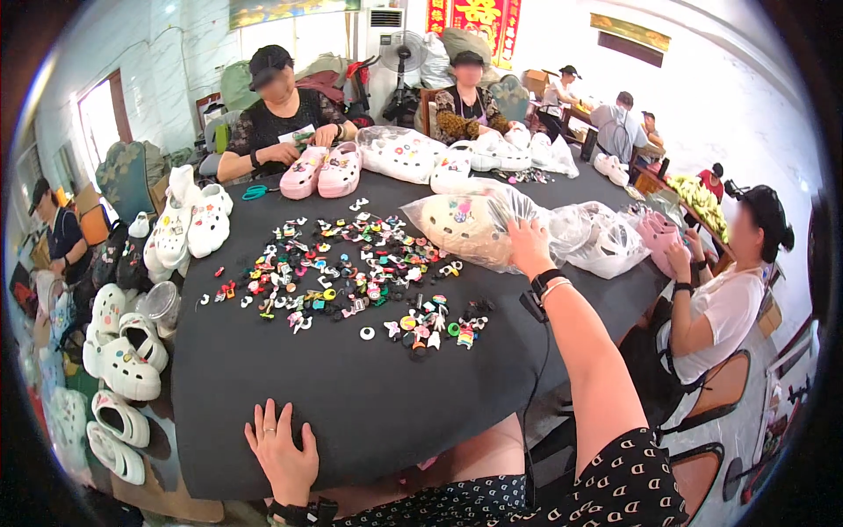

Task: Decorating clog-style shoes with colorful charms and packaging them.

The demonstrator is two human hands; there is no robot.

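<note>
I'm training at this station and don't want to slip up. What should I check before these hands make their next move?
1. Left hand free: ok, fingers spread and empty, near the table edge.
2. Right hand on the bagged cream clog: ok, touching its clear bag.
3. Firm grip: cannot tell; the undersides of the fingers are hidden.
4. Small charms sorted: not ok, scattered and mixed.
5. Teal tool away from both hands: ok, across the table beside the pink clogs.

left hand (287, 455): spread, table (228, 378) edge | right hand (529, 248): holding bagged clog (458, 227) | charms (373, 291): scattered
</note>
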